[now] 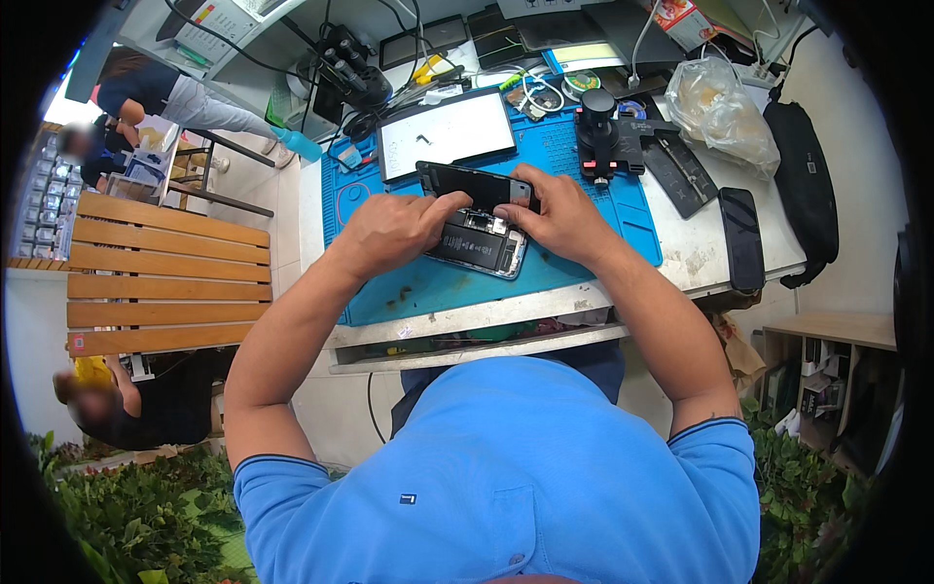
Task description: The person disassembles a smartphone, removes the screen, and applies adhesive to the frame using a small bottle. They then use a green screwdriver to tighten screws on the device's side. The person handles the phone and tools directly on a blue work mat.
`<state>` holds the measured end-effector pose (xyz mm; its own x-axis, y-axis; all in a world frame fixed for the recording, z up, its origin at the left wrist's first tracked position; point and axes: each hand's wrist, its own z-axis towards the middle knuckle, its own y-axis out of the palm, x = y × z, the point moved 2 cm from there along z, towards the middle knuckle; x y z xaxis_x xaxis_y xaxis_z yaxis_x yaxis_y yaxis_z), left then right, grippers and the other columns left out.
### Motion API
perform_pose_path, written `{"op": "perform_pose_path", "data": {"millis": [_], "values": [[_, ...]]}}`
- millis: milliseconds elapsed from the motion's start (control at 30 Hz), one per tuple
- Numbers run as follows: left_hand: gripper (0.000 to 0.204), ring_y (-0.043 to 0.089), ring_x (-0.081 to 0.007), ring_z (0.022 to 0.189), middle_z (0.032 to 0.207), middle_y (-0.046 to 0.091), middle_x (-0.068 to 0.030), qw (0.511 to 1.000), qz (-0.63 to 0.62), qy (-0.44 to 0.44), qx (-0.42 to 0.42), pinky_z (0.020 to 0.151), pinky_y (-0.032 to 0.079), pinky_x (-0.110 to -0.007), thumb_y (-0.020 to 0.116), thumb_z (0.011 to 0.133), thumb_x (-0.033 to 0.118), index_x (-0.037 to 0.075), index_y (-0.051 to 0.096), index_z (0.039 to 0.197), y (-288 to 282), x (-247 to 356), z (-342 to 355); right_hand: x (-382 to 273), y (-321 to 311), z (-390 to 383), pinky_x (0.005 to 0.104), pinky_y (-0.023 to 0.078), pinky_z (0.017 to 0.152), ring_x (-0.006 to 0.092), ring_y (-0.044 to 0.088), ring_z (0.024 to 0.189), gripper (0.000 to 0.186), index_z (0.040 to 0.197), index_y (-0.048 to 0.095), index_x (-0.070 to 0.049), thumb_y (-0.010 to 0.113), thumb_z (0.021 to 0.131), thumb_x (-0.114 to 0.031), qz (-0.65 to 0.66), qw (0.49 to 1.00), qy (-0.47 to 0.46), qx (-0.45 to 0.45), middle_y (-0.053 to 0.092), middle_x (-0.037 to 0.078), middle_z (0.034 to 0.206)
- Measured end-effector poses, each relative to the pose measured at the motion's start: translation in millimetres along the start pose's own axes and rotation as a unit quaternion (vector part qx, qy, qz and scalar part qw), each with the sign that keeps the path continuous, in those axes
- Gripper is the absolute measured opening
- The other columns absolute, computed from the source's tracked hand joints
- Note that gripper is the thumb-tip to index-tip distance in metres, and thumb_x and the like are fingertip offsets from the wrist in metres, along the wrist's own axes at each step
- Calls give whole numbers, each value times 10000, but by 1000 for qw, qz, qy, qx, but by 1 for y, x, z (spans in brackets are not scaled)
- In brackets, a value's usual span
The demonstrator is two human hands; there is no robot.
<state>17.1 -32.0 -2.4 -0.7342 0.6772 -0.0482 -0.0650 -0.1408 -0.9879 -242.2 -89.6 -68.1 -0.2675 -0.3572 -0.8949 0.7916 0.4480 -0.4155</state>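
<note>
We see both hands over an opened smartphone (482,243) lying on the blue work mat (584,243) at mid-bench. Left hand (389,229) curls in, thumb and fingertips pinching the left end of the lifted black screen panel (477,183). Right hand (559,216) grips the panel's right end, fingers closed on its edge. Panel stands tilted up over the phone's body, battery and boards exposed below. Behind it lies a white tablet-like panel (448,131), right of that a black clamp fixture (603,136). Another dark phone (744,237) lies well apart at the bench's right edge, near a plastic bag (720,107).
</note>
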Motion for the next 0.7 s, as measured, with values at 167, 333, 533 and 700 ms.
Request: {"op": "perform_pose_path", "data": {"millis": [167,333,533,700], "values": [[463,780,-242,728,880,782,-41,1000,0,4,6,574,586,-395,770,932,110,141,660,1380,1,0,-2,0,0,0,435,529,645,331,753,672,395,1222,688,-30,850,974,-291,2,1000,-1,2,764,168,747],[445,778,-235,722,874,781,-38,1000,2,7,19,573,585,-387,771,937,115,138,667,1370,2,0,-3,-1,-1,0,437,538,651,339,762,689,403,1230,690,-23,849,970,-287,6,1000,6,-1,773,180,766],[417,771,-223,708,847,767,-44,999,7,14,41,575,585,-383,779,939,111,133,682,1344,3,1,-6,-1,-1,0,444,535,650,353,764,700,404,1226,692,-21,852,962,-282,0,1000,1,3,773,185,771],[401,774,-228,698,812,757,-50,999,-7,9,53,581,590,-383,787,946,118,131,684,1333,-1,2,-4,1,0,0,447,534,652,351,763,699,404,1227,693,-30,853,963,-292,5,1000,3,0,769,184,765]]}}
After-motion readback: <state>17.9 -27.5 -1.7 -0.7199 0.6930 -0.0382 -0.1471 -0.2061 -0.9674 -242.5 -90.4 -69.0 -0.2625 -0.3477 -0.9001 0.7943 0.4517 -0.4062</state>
